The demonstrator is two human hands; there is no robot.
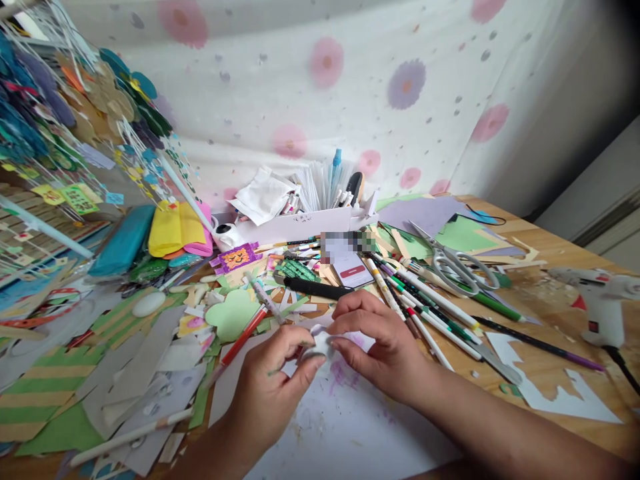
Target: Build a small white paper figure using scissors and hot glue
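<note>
A small whitish piece [320, 345], too blurred to name, is held between both hands over a white sheet [310, 427] with purple and dark smudges. My left hand [280, 373] pinches its left side between thumb and fingers; green stains show on the skin. From the right, my right hand [377, 347] grips it with thumb and bent fingers. Just beyond the hands lie a black-handled tool [315, 288] and a phone [353, 267] with a lit screen. A red marker [243, 337] rests left of my left hand.
Paper scraps [135, 373] cover the left side. Markers [425, 307], scissors [453, 267] and a white glue gun [603, 307] lie right. Behind stands a white box [300, 227] of supplies. Strings of paper cutouts [110, 100] hang upper left.
</note>
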